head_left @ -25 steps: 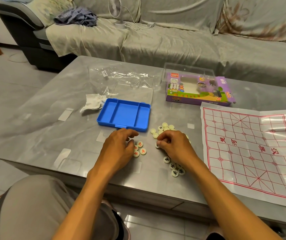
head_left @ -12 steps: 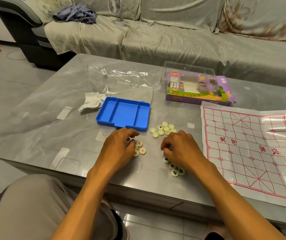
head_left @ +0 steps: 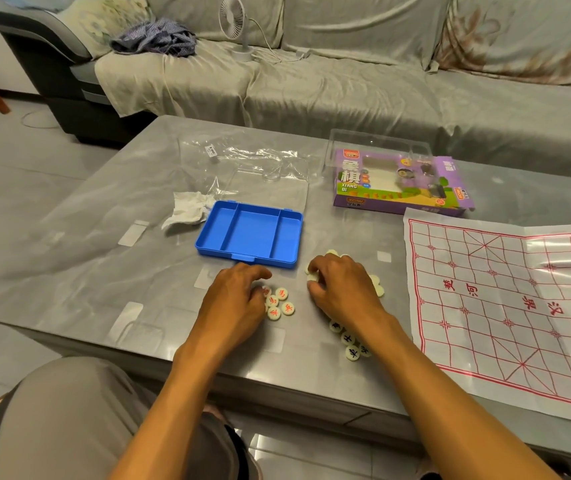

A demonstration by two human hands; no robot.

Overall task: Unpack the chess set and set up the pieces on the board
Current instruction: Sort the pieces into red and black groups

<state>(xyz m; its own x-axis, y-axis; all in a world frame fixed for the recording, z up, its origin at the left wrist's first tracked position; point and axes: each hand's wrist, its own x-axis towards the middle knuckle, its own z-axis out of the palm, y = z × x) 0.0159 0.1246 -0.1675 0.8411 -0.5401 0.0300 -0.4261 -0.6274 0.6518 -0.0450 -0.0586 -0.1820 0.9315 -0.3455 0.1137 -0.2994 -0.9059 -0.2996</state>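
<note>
Beside the left hand (head_left: 234, 299), fingers loosely curled, red pieces (head_left: 279, 303) lie sorted; right hand (head_left: 341, 289) pinches a blank-side piece (head_left: 311, 273). Advise flipping singly.

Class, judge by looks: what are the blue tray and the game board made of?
Blue tray: probably moulded plastic; uniform colour, slight sheen, crisp dividers. Board: thin paper or plastic sheet, semi-glossy; fold creases show and it lies flat with curling edges.

Blue tray (head_left: 248, 233) blocks ahead; bare table (head_left: 389, 271) lies open toward the board (head_left: 505, 306).
</note>
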